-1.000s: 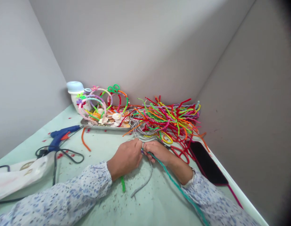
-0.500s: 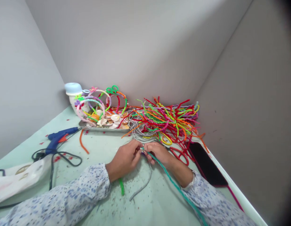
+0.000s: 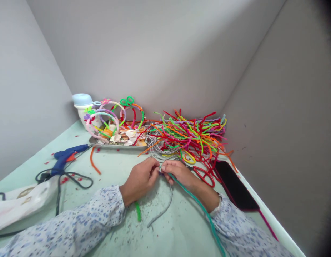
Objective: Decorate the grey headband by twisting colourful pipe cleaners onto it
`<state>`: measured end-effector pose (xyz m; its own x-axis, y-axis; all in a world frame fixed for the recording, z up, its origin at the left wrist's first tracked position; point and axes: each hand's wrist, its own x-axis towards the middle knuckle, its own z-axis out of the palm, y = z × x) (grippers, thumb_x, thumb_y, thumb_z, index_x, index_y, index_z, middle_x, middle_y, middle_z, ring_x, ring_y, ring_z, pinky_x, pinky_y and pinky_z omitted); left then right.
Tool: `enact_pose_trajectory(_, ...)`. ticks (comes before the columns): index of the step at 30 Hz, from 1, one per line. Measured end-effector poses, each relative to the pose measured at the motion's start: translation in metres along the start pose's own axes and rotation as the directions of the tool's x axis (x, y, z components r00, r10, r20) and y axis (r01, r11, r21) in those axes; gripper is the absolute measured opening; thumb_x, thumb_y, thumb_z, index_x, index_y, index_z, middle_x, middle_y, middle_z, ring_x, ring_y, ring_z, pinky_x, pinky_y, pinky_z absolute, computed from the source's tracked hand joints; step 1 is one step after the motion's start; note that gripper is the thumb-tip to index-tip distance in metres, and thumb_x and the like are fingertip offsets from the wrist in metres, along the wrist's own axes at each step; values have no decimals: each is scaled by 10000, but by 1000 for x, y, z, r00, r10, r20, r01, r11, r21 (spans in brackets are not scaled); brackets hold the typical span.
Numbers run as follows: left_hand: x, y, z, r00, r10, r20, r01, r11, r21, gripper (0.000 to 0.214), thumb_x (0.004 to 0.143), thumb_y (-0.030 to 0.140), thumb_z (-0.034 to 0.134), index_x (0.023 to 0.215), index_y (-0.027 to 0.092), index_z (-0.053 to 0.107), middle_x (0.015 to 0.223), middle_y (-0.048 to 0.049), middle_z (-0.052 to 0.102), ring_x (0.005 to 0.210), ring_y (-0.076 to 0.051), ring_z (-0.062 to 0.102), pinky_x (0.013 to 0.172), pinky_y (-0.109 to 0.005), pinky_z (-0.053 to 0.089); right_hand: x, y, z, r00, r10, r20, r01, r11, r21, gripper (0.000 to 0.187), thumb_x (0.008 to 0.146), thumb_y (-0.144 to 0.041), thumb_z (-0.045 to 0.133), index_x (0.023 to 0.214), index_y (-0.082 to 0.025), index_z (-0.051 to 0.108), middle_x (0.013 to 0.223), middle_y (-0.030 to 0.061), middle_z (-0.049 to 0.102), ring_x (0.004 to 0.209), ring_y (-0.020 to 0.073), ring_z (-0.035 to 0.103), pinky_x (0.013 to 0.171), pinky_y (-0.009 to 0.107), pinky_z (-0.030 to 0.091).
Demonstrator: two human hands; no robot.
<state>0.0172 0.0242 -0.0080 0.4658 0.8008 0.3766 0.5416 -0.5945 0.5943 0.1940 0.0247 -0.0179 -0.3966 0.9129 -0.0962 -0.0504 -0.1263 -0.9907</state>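
Note:
My left hand [image 3: 142,179] and my right hand [image 3: 179,174] meet fingertip to fingertip above the middle of the table, both in a closed pinch. A teal pipe cleaner [image 3: 199,203] runs from my right fingers down along the right forearm and over the sleeve. Between the hands its tip is mostly hidden, beside a small purple bit. A grey wire [image 3: 169,204] comes out below the fingers and curves down to the left; my left fingertips seem to pinch its hidden upper part. Under my left wrist lies a short green pipe cleaner piece [image 3: 138,211].
Behind the hands lie a heap of coloured pipe cleaners [image 3: 197,137], red-handled scissors [image 3: 204,175] and a metal tray [image 3: 119,146] with shells and fuzzy headbands. A white bottle [image 3: 86,112] stands behind. A blue glue gun [image 3: 60,162] is left, a phone [image 3: 236,187] right.
The lower part of the teal pipe cleaner has swung slightly left, off part of the right sleeve. My fingertips have shifted a little closer over its tip; both hands stay together.

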Motion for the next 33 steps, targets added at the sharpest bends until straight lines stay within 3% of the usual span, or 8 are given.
enact_pose_trajectory(33, 1, 0, 3, 996, -86, 34, 89, 991, -101, 84, 814, 181, 468, 802, 184, 551, 670, 23, 562, 605, -124, 498, 572, -236, 355, 0, -1, 1, 1000, 6, -20, -6, 999, -39, 84, 698, -214, 510, 647, -166, 556, 483, -50, 483, 396, 76, 425, 362, 177, 345)
